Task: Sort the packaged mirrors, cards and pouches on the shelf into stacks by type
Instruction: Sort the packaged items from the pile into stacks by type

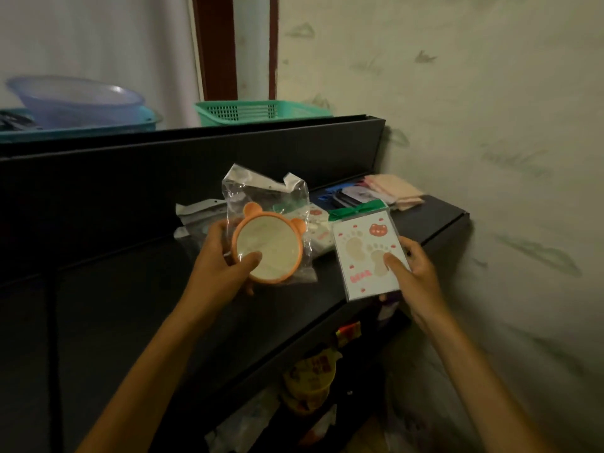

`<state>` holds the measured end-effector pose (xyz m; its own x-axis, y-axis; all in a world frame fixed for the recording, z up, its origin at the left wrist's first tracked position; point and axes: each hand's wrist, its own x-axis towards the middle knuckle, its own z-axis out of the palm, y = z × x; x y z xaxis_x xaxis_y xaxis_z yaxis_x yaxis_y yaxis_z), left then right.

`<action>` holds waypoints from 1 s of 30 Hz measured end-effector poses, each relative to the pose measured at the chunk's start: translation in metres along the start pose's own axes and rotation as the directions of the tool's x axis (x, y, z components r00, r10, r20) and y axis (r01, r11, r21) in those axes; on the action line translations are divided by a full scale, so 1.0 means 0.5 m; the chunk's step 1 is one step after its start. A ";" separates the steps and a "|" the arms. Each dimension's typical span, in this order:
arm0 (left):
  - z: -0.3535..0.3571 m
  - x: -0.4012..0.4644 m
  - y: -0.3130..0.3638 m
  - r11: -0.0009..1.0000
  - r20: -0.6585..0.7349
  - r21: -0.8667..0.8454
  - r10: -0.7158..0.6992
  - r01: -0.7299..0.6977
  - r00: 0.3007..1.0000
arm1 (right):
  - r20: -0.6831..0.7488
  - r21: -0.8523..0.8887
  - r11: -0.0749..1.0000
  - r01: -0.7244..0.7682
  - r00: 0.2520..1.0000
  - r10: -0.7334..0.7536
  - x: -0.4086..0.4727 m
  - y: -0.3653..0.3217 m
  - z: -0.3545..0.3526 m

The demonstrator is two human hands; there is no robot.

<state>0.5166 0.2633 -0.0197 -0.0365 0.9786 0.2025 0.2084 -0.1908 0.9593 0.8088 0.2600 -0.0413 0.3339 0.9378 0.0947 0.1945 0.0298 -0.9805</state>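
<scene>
Your left hand (225, 256) grips orange bear-eared mirror (268, 246) in clear bag, thumb on glass, held above shelf (434, 220) middle. Your right hand (415, 273) holds footprint card (367, 253) with green header, thumb on its face, over shelf's front edge. More packets (199, 212) lie behind mirror. Pink pouches (395, 188) stacked at shelf's far right corner, blue items (340, 196) just beside them.

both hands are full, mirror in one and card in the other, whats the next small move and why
Probably set the card down first: the right hand holds it just above the shelf, with similar white packets lying right behind it. The left hand can keep holding the bagged orange mirror.
</scene>
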 end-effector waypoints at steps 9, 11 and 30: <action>0.046 0.071 -0.005 0.997 -0.201 0.048 -0.042 0.053 0.979 | 0.303 0.020 0.998 0.051 0.952 -0.055 0.261 0.011 0.067; 0.057 0.074 0.002 0.996 -0.258 0.027 -0.075 0.085 0.963 | 0.375 0.026 0.998 0.054 0.925 -0.060 0.300 0.007 0.082; 0.162 0.008 0.040 0.988 -0.475 0.079 -0.077 0.129 0.876 | 0.655 -0.437 0.551 0.711 0.671 -0.347 0.350 -0.014 0.069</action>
<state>0.6000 0.2696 -0.0156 -0.5125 0.8356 0.1976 0.2787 -0.0558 0.9588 0.8343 0.4359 -0.0239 -0.4477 0.8456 0.2907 0.7476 0.5323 -0.3972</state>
